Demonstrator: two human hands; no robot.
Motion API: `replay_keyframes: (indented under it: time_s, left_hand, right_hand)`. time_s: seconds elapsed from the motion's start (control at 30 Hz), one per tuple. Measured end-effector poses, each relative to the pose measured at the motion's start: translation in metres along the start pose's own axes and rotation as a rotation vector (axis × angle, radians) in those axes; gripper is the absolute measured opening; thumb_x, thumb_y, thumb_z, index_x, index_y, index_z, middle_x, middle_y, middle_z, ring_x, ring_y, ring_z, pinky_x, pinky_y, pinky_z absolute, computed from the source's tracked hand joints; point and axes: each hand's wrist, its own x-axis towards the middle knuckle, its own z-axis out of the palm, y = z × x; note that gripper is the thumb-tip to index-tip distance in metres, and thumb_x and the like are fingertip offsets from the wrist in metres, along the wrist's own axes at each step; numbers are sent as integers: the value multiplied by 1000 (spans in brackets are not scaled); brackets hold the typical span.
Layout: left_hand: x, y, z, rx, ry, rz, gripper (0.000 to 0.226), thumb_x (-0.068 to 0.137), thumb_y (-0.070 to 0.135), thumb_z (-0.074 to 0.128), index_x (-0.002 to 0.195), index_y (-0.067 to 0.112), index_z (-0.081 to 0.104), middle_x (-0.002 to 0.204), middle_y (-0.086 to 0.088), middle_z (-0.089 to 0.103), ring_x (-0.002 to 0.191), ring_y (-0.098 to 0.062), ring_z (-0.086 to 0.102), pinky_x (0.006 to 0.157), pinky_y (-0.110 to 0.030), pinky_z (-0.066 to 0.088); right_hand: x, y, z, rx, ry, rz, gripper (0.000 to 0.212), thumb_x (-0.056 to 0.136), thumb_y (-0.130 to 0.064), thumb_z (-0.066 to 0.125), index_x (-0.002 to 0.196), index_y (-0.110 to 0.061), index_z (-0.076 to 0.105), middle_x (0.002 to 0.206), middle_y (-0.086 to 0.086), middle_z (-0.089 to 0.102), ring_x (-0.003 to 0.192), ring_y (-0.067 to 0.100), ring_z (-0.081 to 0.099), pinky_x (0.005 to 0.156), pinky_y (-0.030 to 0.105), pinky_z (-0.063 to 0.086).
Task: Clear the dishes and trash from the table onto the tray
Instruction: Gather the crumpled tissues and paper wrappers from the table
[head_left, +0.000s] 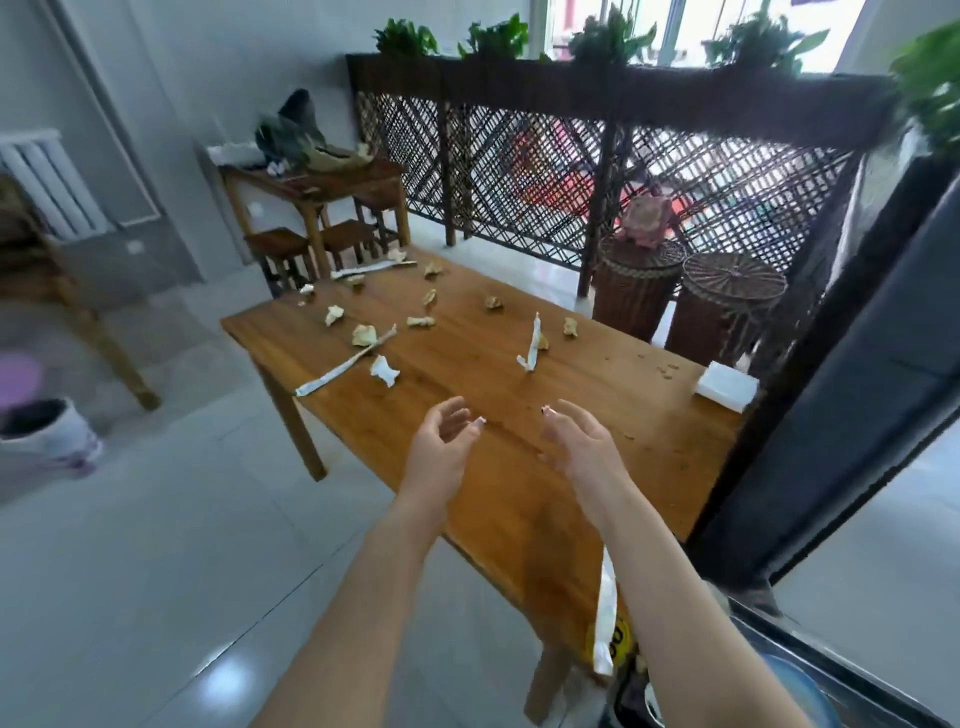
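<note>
A long wooden table (519, 483) runs away from me. Several crumpled scraps and bones lie on its far half, among them a crumpled white napkin (384, 370) and a pale lump (363, 334). A long paper chopstick sleeve (347, 365) lies near the left edge, another sleeve (532, 347) stands bent at mid-table, and a third sleeve (605, 618) lies at the near end. My left hand (441, 441) and my right hand (582, 441) hover over the near middle of the table, palms facing each other, fingers loosely curved, holding nothing.
A white tissue pack (726, 387) sits at the table's right edge. A dark cart edge with a blue dish (800, 686) shows at bottom right. Two wicker stools (727, 306) stand beyond the table, before a lattice fence. A bucket (47, 431) stands on the floor at left.
</note>
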Motion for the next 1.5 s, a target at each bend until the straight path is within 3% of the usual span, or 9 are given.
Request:
replay_keyframes:
  time_s: [0.07,0.2,0.33,0.5,0.8,0.93,1.07,1.3,1.5]
  left_hand:
    - [11,0,-29,-13,-8,-19,35,95,26,57,130,23,50,124,5,56,116,-16,52,99,-31,45]
    - [38,-1,-70,-71,-35,-87,30,95,29,58,124,26,53,122,5,56,115,-18,53,100,-36,46]
    - [72,-1,-89,-101,-59,-117,27,95,30,58,121,28,54,117,6,56,109,-17,53,95,-34,48]
    - [132,-3,-106,-106,-141,-86,25,93,28,60,116,28,54,117,6,58,111,-15,55,100,-36,47]
    - [268,-14,-124,-116,-215,-99,21,92,23,63,110,31,56,119,5,61,112,-13,57,100,-34,48]
    - [316,-18,-136,-132,-241,-125,28,90,17,64,116,24,56,115,3,63,110,-14,59,99,-35,49]
    - [360,-20,-150,-139,-283,-155,33,92,13,61,124,17,55,114,2,62,111,-16,58,100,-35,48]
    - [453,-42,-174,-50,-455,-155,29,92,12,61,120,16,57,107,6,63,108,-14,59,99,-33,49]
    - [519,-61,-186,141,-660,-102,23,92,14,62,113,19,59,102,11,64,92,2,58,72,-12,49]
  right_hand:
    - [-1,-4,33,-21,-9,-19,54,93,-41,55,141,-21,40,138,1,49,122,19,49,98,30,43]
    - [4,-17,85,-45,-28,-38,54,93,-37,57,142,-20,39,140,3,48,125,22,48,104,35,43]
    - [26,-30,118,-78,-28,-48,53,93,-35,58,141,-20,39,140,2,49,124,22,49,106,39,43]
    - [75,-35,148,-94,-8,-77,52,95,-32,57,142,-17,40,129,-3,55,115,15,53,95,29,47]
    - [184,-19,193,-14,40,2,51,93,-31,58,140,-18,43,130,0,56,114,14,55,96,31,49]
    - [218,-23,210,-25,56,19,50,95,-32,56,141,-21,42,126,-4,56,108,7,56,89,26,49]
    - [249,-25,228,-68,118,69,52,95,-32,57,142,-22,40,135,-2,53,120,17,52,100,36,47]
    - [296,-13,269,-37,280,76,47,90,-33,63,133,-22,49,131,1,57,116,18,56,102,44,46]
    - [328,2,323,26,461,95,43,91,-30,63,131,-20,52,121,-4,61,109,12,58,96,35,50]
